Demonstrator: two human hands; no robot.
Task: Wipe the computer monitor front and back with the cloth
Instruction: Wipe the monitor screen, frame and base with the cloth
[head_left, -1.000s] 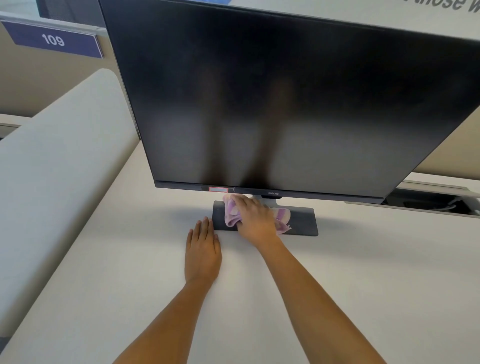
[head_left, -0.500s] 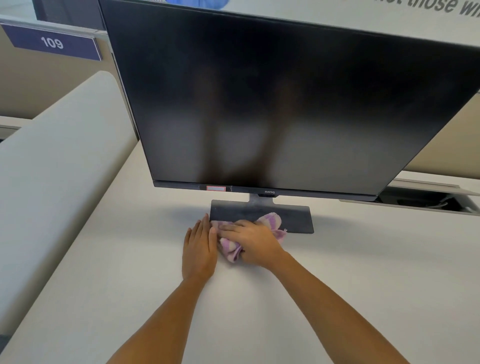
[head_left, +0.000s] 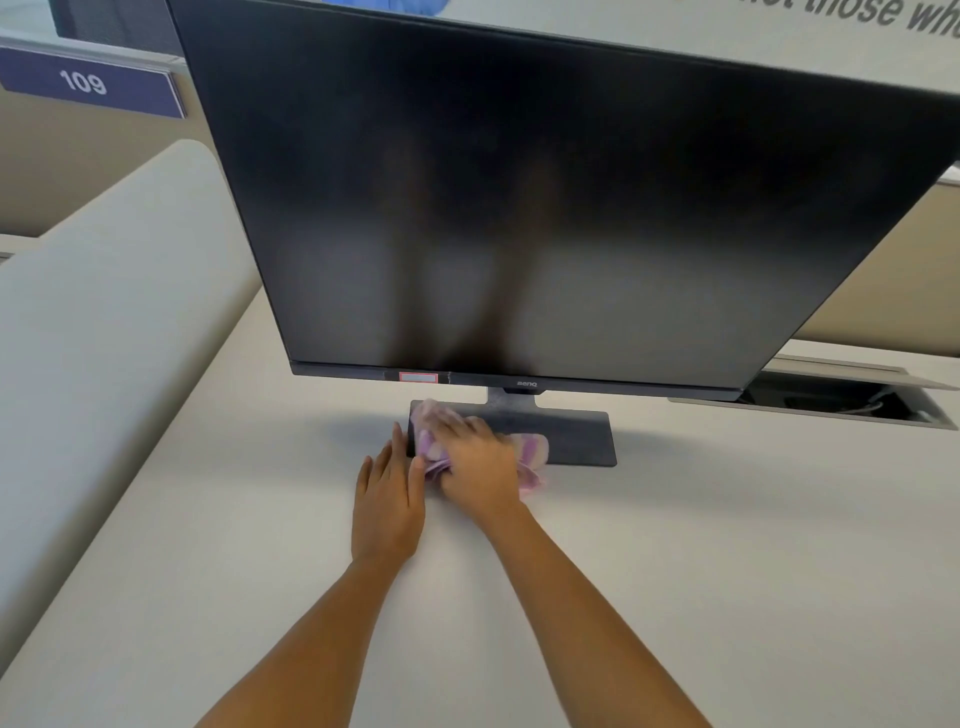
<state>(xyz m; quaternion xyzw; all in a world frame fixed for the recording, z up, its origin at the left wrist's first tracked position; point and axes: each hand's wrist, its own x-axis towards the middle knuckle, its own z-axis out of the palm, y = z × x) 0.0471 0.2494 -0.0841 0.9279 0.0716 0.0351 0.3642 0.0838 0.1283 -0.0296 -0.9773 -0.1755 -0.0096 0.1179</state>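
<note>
109 on sign (head_left: 85, 83); monitor (head_left: 545, 208) marked BenQ

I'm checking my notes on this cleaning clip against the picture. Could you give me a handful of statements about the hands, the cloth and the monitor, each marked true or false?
1. The right hand presses the pink cloth onto the monitor's stand base. True.
2. The left hand holds a second cloth. False: it lies flat and empty on the desk, beside the base's left end.
3. The monitor screen is dark. True.
4. The cloth is on the screen glass. False: it is below the screen, on the base.
5. The sign at upper left reads 109. True.
6. The cable hatch in the desk is closed. False: it is open, right of the monitor.
</note>
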